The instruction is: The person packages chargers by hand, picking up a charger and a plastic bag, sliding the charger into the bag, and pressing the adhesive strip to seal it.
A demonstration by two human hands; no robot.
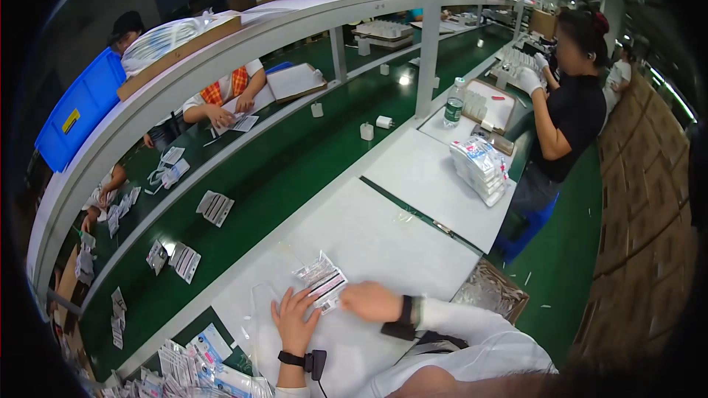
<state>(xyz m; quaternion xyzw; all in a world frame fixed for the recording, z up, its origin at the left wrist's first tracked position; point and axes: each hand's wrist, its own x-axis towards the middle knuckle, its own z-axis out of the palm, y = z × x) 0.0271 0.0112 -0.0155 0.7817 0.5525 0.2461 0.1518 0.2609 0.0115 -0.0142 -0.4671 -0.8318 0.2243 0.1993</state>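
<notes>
A small clear plastic packet (330,289) with a white printed label lies on the white worktop in front of me. My left hand (296,318) rests with spread fingers at its left edge, the fingertips touching the packet. At its right edge, my right hand (372,302) is curled closed and slightly blurred. Its fingertips are hidden, so what it grips, if anything, does not show. Lower left of my left hand lies a heap of similar packets (193,365) with white, blue and pink printing.
Beyond the worktop (369,232), a green conveyor belt (284,184) carries packets (215,208) and white plug adapters (366,131). Stacked packets (478,168) and a water bottle (454,103) stand rightward, near a gloved co-worker (571,96). A carton (493,291) sits below the worktop's right edge.
</notes>
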